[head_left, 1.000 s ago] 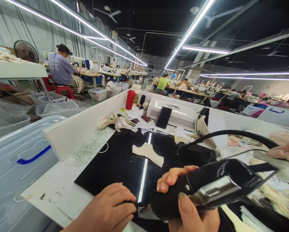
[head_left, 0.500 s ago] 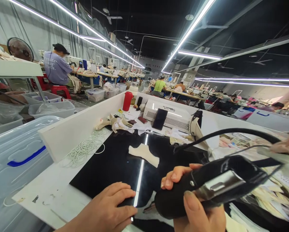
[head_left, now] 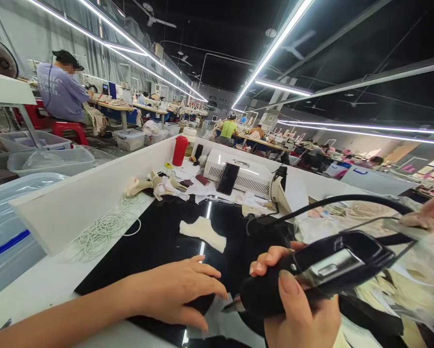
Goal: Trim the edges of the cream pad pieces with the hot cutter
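My right hand (head_left: 304, 304) grips a black corded hand tool (head_left: 321, 270) with a silver metal plate on its side. Its slim metal tip (head_left: 234, 305) points left, close to my left fingers. My left hand (head_left: 182, 292) is open, fingers spread, over the glossy black board (head_left: 158, 241); whether it touches the board I cannot tell. Partly hidden below it lies a pale greyish piece (head_left: 217, 321). A cream cut-out fabric piece (head_left: 204, 233) lies farther up the board. At the right edge, another person's hand (head_left: 429, 215) holds a pale flat item beside the tool's cord.
Thin pale cord (head_left: 104, 232) lies tangled left of the board. Behind are fabric scraps (head_left: 169, 186), a red bottle (head_left: 180, 151), a phone (head_left: 228, 178) and a white vented machine (head_left: 253, 169). Low white walls edge the table. Fabric pieces (head_left: 394, 299) heap at right.
My left hand has moved up and right, its fingers spreading and nearing the tool tip. The tool stays in my right hand. The view has turned slightly right.
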### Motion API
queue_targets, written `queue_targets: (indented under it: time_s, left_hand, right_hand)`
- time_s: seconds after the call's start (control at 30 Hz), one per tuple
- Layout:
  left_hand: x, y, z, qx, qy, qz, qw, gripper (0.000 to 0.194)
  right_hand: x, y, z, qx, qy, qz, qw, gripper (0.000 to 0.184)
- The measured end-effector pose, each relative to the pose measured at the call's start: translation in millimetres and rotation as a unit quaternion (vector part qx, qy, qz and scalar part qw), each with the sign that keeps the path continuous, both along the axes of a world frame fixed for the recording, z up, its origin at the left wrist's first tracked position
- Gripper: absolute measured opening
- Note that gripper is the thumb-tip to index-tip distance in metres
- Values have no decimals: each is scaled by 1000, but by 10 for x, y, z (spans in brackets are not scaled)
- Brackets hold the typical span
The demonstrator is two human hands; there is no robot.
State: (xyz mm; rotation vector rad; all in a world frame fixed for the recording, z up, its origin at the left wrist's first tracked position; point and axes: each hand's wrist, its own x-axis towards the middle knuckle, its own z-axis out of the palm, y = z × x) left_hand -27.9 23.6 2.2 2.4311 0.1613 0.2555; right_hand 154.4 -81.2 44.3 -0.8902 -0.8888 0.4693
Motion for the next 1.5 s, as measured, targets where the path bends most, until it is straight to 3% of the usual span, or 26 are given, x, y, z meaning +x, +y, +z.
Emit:
queue_targets:
  time_s: [0.27,0.77,0.9,1.13,1.33,1.5]
  left_hand:
    - [-40,39,-21,-48,21,-14,999,62]
    - [-61,84,10,-62,38,-23,997,78]
    - [-67,98,-19,-71,34,-27,997,82]
    - [-58,110,14,-80,42,-32,995,82]
    - [-63,127,-84,-76,30,-34,996,83]
    - [-52,124,-109,-53,22,-30,998,85]
  right_hand:
    - [-225,45,-12,-21,59,-3,998,39]
    - [-254,98,-114,4,41,17,999,34]
    - [-306,65,-81,-17,83,14,996,33]
    - [-343,26,-91,20,65,56,996,36]
    - [-361,22,-91,-16,81,38,996,33]
    - [-471,-17,-32,11,81,62,995,36]
